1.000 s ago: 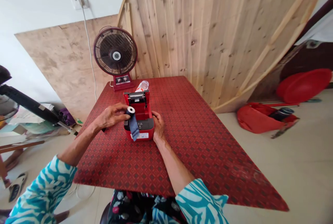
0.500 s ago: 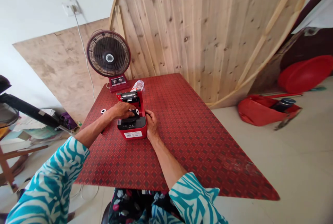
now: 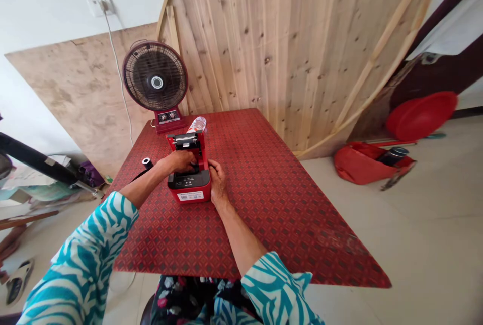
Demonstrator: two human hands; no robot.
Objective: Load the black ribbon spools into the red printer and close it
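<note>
A red and black label printer stands on the table with its lid raised. My left hand reaches into its inner compartment, fingers curled downward. The fingertips, and whatever they touch inside, are hidden. Against the printer's right wall lies my right hand, its fingers bent around that side, steadying grip on the casing. Left of the printer, beside my left forearm, a black roll with a white core is on the table, partly covered by the arm.
The red patterned table bears a fan at its back left and a clear plastic bottle behind the printer. A wooden panel leans behind it. On the floor at right are a red bag and a red basin.
The black roll under my left hand has gone out of sight as the fingers sank deeper into the printer. My right hand stays at the printer's side. The view has shifted slightly.
</note>
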